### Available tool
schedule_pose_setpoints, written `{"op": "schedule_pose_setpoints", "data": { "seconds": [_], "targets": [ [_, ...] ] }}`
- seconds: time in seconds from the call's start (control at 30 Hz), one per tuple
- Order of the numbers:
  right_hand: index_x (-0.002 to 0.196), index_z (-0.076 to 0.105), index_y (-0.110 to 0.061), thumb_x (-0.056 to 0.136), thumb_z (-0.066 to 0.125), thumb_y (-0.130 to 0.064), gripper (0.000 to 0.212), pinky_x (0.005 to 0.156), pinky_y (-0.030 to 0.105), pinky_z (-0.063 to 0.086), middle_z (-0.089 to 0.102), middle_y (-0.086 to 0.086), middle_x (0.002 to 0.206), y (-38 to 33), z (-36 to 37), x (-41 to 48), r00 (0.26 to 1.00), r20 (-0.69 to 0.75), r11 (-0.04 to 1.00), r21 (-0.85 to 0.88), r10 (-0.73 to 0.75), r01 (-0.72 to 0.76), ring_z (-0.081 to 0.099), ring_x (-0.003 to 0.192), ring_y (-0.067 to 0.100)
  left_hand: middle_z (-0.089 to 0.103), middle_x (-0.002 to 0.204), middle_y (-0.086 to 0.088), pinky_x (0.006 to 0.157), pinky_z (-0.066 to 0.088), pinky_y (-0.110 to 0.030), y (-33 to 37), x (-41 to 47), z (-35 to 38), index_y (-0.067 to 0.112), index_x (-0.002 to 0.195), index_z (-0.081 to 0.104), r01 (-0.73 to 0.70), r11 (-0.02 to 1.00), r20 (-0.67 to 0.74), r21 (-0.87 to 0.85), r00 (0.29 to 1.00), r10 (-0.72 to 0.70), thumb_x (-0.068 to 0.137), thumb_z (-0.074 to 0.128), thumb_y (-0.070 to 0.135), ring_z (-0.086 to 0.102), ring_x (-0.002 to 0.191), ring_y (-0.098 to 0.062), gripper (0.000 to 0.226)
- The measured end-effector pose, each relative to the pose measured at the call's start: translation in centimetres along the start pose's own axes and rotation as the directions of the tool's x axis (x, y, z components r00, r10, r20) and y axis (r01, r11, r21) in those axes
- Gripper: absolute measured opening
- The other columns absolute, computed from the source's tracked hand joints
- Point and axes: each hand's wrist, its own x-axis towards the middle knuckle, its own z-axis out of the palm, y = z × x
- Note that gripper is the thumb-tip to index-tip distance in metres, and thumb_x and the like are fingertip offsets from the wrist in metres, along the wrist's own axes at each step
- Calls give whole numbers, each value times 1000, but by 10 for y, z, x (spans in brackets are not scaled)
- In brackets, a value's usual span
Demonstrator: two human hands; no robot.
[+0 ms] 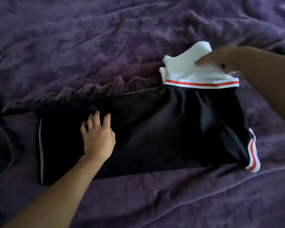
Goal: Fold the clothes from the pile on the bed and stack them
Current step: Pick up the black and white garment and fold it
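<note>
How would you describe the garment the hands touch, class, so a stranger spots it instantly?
A purple blanket fills the view. On its middle lies a black garment, touched by the left hand and right hand. Unlike the dark clothes at far left, it has red-striped white trim.

**Single head-worn view over the bed**

One wide-angle camera, worn on the person's head, faces forward and steeply down onto the bed point(138, 30), whose purple cover fills the frame from edge to edge. The viewpoint is near, within arm's reach. The left forearm enters from the bottom edge, and the left hand point(97, 137) sits left of centre. The right hand point(220, 58) comes in from the right edge, slightly blurred. The black garment point(155, 129) spans the middle of the frame. A dark item point(0, 145) is cropped by the left edge.
</note>
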Motion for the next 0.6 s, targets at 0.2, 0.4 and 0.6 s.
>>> {"op": "schedule_pose_setpoints", "data": {
  "seconds": [0.2, 0.4, 0.6],
  "targets": [
    [95, 69, -11, 69, 81, -11, 29, 67, 28, 54, 71, 1, 84, 7, -12, -39, 959, -32, 951, 119, -283, 284, 65, 71, 13, 36, 146, -19, 107, 30, -55, -4, 1, -6, 15, 138, 44, -7, 1000, 15, 0, 1000, 7, 88, 61, 22, 32, 136, -35, 53],
    [76, 70, -10, 70, 61, -15, 11, 78, 39, 51, 72, 7, 92, 107, 7, -106, 303, 55, 238, -494, -951, 836, 66, 95, 17, 36, 147, -16, 107, 29, -52, -5, -1, -15, 16, 139, 45, 4, 999, 32, -34, 999, -3, 90, 59, 23, 31, 136, -32, 51],
    [99, 74, -22, 60, 63, 8, 50, 98, 48, 40, 57, -1, 136, 217, 10, -104, 521, 379, 67, -757, -765, 650, 46, 133, 28, 36, 145, -20, 103, 33, -52, 29, -13, -36, 9, 132, 51, -84, 988, -88, -129, 993, 73, 81, 64, 12, 34, 132, -37, 53]
  ]
}}
